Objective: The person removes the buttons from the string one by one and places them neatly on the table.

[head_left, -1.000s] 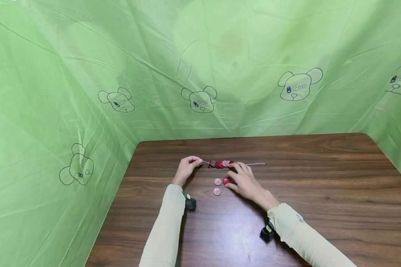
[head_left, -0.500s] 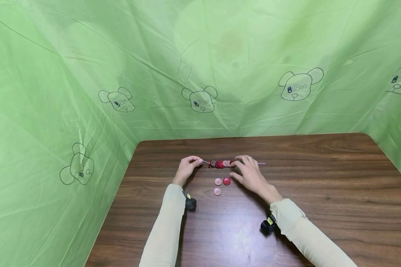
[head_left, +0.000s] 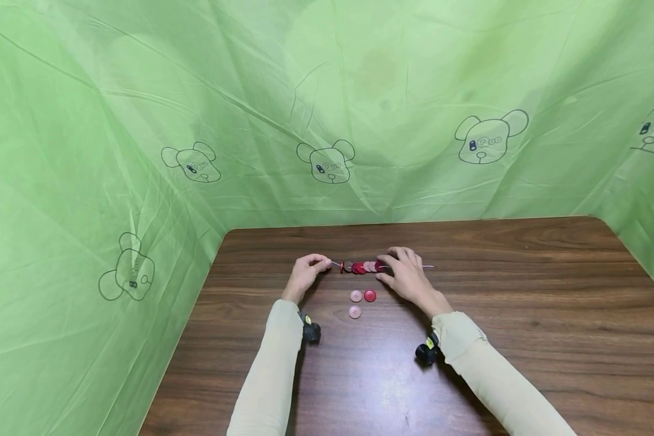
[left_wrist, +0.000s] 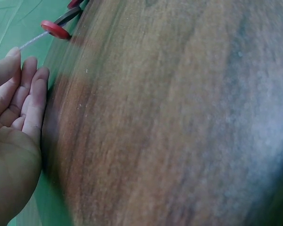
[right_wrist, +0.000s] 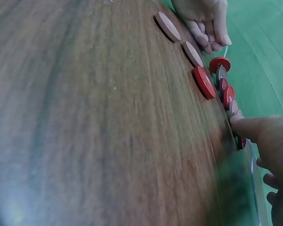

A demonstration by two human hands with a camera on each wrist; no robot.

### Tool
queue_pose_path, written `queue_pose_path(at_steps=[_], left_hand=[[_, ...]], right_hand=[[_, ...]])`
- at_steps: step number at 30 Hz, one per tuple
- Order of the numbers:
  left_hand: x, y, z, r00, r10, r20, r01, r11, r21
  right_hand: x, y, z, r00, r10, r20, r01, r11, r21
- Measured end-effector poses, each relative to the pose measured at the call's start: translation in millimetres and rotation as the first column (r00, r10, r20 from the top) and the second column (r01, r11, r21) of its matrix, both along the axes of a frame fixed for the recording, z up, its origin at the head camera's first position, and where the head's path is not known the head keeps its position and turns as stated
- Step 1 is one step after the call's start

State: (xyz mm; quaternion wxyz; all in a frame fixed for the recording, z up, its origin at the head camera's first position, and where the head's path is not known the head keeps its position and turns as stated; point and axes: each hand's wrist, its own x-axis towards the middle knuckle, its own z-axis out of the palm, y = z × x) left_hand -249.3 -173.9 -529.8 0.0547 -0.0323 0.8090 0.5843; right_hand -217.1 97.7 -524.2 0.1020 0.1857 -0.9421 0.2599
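My left hand (head_left: 305, 274) pinches the left end of a pale purple string (head_left: 428, 266) between thumb and index finger. Along the string runs a row of buttons: an upright red button (left_wrist: 55, 29), a dark grey-brown one (right_wrist: 221, 74), then red and pink ones (head_left: 369, 266). The rightmost is a dark red button (head_left: 379, 266), held by thumb and index finger of my right hand (head_left: 410, 277). Nearer to me lie a loose red button (head_left: 370, 295) and two pink buttons, one beside it (head_left: 356, 296) and one closer (head_left: 355, 312).
The brown wooden table (head_left: 523, 303) extends far to the right and toward me. A green curtain (head_left: 403, 91) with bear-head outlines hangs behind its back edge and along the sides. Wrist cameras (head_left: 312, 332) sit below both sleeves.
My right hand has left the loose red button and moved up to the right end of the strung row, its fingers around the dark red button there. The left hand stays put.
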Motion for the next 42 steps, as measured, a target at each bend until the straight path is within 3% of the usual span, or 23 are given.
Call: queue_pose_path(at_steps=[7, 42], left_hand=[[1.0, 0, 0.9, 1.0, 0.006, 0.012, -0.005, 1.0, -0.011], [-0.5, -1, 1.6, 1.0, -0.012, 0.005, 0.013, 1.0, -0.02]], right_hand=[[-7.0, -2, -4.2, 0.998, -0.014, 0.057, 0.012, 0.999, 0.029], [-0.7, 19, -4.7, 0.998, -0.049, 0.04, 0.051, 0.997, -0.063]])
